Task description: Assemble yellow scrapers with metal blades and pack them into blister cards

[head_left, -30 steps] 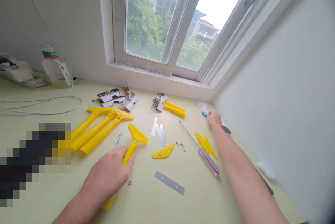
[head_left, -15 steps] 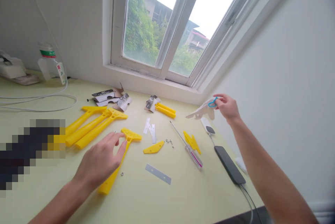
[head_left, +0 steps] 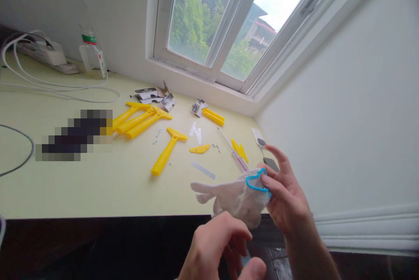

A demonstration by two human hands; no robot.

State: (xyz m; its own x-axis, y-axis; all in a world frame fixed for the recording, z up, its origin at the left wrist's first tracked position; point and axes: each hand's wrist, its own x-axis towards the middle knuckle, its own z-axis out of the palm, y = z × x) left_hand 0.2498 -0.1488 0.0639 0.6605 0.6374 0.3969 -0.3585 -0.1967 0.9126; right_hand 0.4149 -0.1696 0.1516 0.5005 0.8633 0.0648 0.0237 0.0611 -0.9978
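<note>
White, crumpled glove (head_left: pixel 233 196) shows a blue-edged cuff (head_left: pixel 257 189).

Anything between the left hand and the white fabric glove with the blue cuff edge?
Nothing visible. In view, the left hand sits just below the white fabric glove, which the right hand holds.

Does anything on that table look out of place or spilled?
Nothing looks spilled. One small nut lies alone beside the single yellow handle, apart from the cluster of nuts, so it seems strayed. Near the window, card packaging sits bent and jumbled.
</note>
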